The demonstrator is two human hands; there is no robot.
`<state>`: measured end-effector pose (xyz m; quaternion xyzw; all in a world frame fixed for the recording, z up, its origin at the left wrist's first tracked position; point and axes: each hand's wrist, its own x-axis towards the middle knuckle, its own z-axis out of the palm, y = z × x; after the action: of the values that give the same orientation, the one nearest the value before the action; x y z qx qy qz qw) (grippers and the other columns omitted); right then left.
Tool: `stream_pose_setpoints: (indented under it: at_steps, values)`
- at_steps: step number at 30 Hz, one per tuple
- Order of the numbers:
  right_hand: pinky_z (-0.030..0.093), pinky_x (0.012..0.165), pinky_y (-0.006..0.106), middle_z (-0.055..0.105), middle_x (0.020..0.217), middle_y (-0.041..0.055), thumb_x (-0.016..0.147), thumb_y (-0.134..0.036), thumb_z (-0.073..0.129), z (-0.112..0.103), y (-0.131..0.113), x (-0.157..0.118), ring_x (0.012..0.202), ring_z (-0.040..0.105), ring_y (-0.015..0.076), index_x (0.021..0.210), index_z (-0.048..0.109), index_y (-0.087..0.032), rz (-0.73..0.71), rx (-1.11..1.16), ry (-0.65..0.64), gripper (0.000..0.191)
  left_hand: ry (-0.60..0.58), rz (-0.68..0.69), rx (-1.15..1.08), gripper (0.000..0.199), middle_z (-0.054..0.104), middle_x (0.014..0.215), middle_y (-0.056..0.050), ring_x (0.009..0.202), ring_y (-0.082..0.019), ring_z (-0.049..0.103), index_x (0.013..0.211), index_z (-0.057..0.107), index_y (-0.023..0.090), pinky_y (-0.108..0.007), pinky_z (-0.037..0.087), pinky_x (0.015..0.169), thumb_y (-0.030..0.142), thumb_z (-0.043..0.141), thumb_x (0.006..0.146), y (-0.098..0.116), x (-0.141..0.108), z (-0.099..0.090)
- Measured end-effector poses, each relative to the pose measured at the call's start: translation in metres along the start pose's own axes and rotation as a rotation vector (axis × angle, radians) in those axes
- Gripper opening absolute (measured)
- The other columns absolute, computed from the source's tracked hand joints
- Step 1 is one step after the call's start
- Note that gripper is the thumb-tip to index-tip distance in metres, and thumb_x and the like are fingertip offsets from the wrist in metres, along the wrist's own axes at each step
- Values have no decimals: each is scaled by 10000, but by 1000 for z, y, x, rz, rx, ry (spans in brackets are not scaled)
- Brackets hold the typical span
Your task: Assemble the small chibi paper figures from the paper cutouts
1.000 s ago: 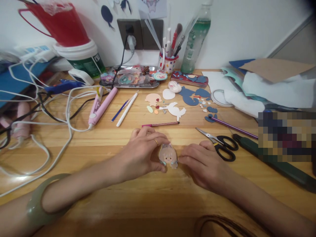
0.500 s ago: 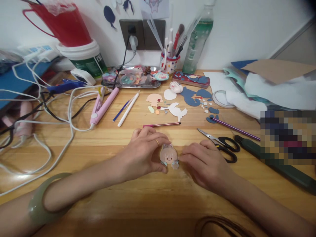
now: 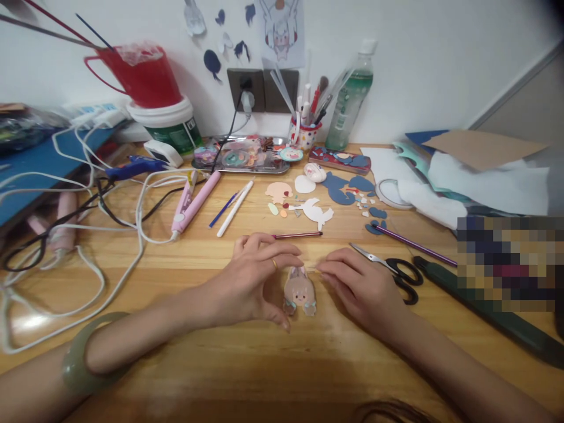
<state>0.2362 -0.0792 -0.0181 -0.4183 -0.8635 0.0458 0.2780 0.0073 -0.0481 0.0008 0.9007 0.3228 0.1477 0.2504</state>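
Observation:
A small flat cut-out figure (image 3: 300,292), a cartoon head with tan hair, ears and a smiling face, lies face up on the wooden table between my hands. My left hand (image 3: 253,279) arches on its left side, thumb apart from the fingers. Its fingertips hover near the ear and the thumb points below the figure, with a gap showing between hand and cut-out. On the other side is my right hand (image 3: 359,279), fingers bent and pressed together, tips close to the figure's upper right. Whatever may be between those fingertips is hidden.
Scissors (image 3: 392,264) and a dark green tool (image 3: 476,302) lie right of my right hand. Ahead are a thin pen (image 3: 299,235), white paper pieces (image 3: 315,212) and blue pieces (image 3: 339,187). Pink straightener (image 3: 196,205) and white cables (image 3: 141,235) occupy the left.
My left thumb has opened away from the cut-out. My right hand has shifted up slightly, and the figure now sits straighter, its ears more visible. The camera view has tilted upward.

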Motion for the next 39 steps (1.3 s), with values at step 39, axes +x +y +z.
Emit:
stream_pose_setpoints:
  at_steps: [39]
  values:
    - [482, 733, 305, 604, 892, 86, 836, -129, 466, -2, -2, 1, 839, 560, 169, 954, 583, -154, -12, 50, -21, 168, 35, -18, 169, 822, 535, 1093, -96, 1043, -325, 386, 1205, 475, 216, -480, 237, 877, 716, 590, 564, 2, 6, 13]
